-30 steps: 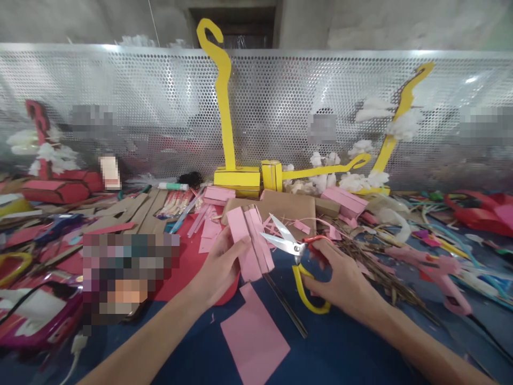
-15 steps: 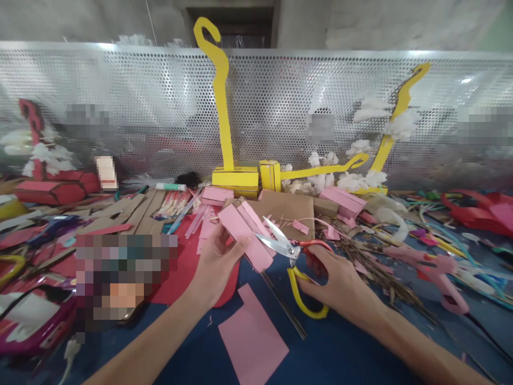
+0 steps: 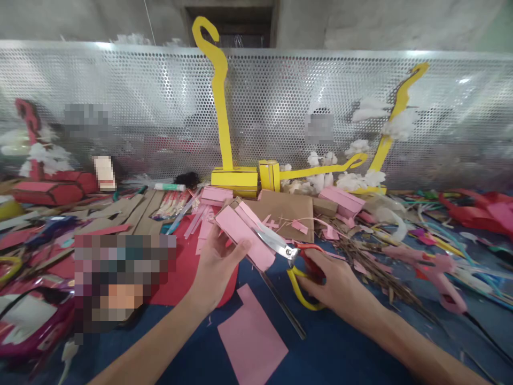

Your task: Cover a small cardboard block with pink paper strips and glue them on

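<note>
Against a rough concrete wall (image 3: 360, 24), a perforated metal panel (image 3: 276, 96) stands along the back of a blue work surface (image 3: 344, 347) strewn with craft scraps. Yellow hook-topped stand (image 3: 222, 101) rises upright before the panel, and white tufts (image 3: 401, 125) cling to another yellow one on the right. Cardboard strips (image 3: 138, 214) and a red sheet (image 3: 172, 278) crowd the left side; a bundle of twigs (image 3: 385, 272) and a pink glue gun (image 3: 441, 267) bound the working space on the right. Bare blue shows between the forearms, around a flat pink sheet (image 3: 254, 337) and a thin dark strip (image 3: 282, 305), leaving some room to move at the near side; farther back, a brown cardboard piece (image 3: 286, 208) lies close behind the work. The pink-covered cardboard box (image 3: 236, 224) is held tilted near the middle of the view, its upper end toward the left; brown edges show at that end, and a lengthwise seam divides its pink faces. The left hand (image 3: 216, 270) is clamped on it, thumb across the top face. The right hand (image 3: 332, 275) grips the red and yellow handles of the scissors (image 3: 289, 252), whose blades reach over the box; whether they are biting into it cannot be told.
</note>
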A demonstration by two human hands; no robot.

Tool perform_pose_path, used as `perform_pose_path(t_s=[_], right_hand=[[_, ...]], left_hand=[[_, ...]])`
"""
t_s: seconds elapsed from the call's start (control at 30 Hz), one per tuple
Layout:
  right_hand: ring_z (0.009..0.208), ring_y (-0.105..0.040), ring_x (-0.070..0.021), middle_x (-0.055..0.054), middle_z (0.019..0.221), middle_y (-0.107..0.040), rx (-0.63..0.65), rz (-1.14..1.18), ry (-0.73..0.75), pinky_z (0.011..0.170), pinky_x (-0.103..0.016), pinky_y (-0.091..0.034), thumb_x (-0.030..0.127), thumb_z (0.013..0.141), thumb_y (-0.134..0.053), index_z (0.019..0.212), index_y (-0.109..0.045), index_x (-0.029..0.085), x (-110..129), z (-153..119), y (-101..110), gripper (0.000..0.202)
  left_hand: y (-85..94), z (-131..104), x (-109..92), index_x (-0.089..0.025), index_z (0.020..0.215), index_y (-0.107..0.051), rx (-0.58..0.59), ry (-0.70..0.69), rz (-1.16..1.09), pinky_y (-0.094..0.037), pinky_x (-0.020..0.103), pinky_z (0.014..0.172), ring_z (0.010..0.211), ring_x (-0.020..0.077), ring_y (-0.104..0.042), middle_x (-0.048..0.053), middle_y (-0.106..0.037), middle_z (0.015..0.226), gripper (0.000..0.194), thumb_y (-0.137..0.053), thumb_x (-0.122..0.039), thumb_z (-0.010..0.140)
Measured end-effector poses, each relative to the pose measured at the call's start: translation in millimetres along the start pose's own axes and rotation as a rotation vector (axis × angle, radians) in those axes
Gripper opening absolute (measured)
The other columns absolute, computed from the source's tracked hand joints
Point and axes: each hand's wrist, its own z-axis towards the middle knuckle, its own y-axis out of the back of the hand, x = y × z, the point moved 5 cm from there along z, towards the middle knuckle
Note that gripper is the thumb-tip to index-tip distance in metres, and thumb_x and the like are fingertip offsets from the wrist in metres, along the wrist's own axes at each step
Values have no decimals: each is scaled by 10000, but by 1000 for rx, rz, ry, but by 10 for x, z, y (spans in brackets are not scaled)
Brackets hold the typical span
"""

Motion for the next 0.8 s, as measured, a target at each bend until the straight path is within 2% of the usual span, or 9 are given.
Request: perform_pose_path(t_s=[0.2,0.27,0.4,0.57,0.67,0.8], right_hand=[[639,-570,-172,1,759,-635,-12,-5,14,591,-279,-429,323,927,-632,907,-556,233,-34,-1,-36,119],[694,-618,-187,-15,826,-669,-18,16,4,628,-289,-460,316,924,-628,976,-579,232,-38,7,-32,110],[914,-685,-237,-72,1086,-687,-49,49,-15,774,-331,-523,309,912,-626,1181,-561,236,-18,29,0,286],[1006,-675,-290,-107,1189,-640,-34,2,-44,832,-383,-536,409,865,-698,1220,-517,235,14,36,8,435],[1011,-664,-273,-97,1191,-634,-28,15,-16,840,-374,-526,309,885,-645,1220,-515,241,22,22,6,365],[888,-667,-249,-66,1034,-673,-12,17,-30,769,-350,-512,273,887,-626,1167,-547,229,-22,14,-11,294]], left_hand=[[5,10,9,-294,1421,-528,9,-20,-12,-513,444,1095,1240,253,-617,64,-655,1321,700,-847,-288,797],[8,10,9,-292,1428,-519,4,-15,-8,-513,440,1092,1239,253,-616,68,-652,1327,705,-844,-295,802],[1,6,-9,-299,1444,-494,4,-25,10,-520,419,1079,1252,254,-609,73,-631,1364,715,-832,-302,814],[-29,-7,-11,-286,1402,-515,50,-37,47,-543,377,1035,1230,239,-622,66,-637,1346,647,-818,-297,830],[-48,-18,4,-280,1376,-525,72,-36,53,-546,362,1024,1215,230,-631,61,-652,1317,619,-817,-296,830],[-65,-27,20,-283,1367,-526,78,-25,48,-560,374,999,1169,233,-659,68,-673,1295,635,-831,-301,811]])
